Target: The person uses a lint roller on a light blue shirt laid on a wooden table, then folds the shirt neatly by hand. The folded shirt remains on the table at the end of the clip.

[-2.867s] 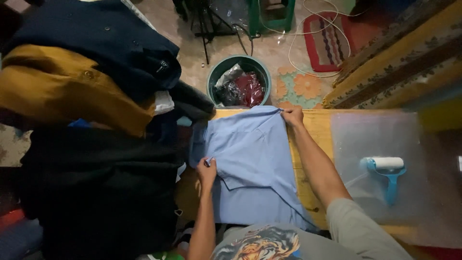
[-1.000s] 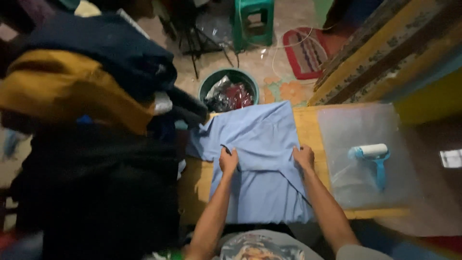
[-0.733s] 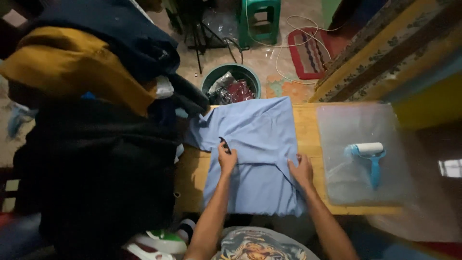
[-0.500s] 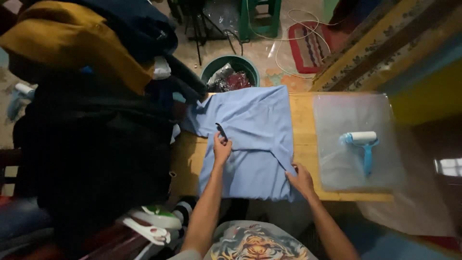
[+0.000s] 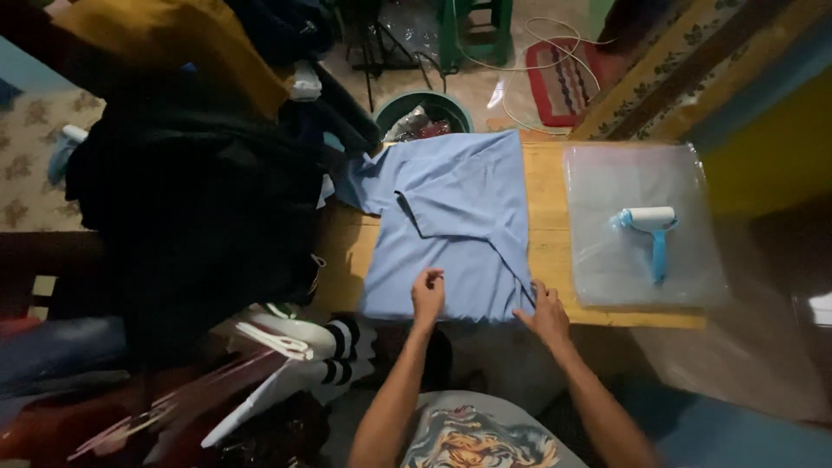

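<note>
A light blue shirt lies flat on a yellow wooden table, with its right side folded inward and one sleeve hanging off the left edge. My left hand rests on the shirt's near hem with the fingers curled on the cloth. At the hem's right corner, my right hand pinches the fabric by the table's near edge.
A blue lint roller lies on a stack of clear plastic bags at the table's right. A tall heap of dark and mustard clothes stands on the left. A green bucket and a green stool stand beyond the table.
Both hands have slid down the shirt from its middle to the near hem. The right side of the shirt is now folded over. The view has shifted.
</note>
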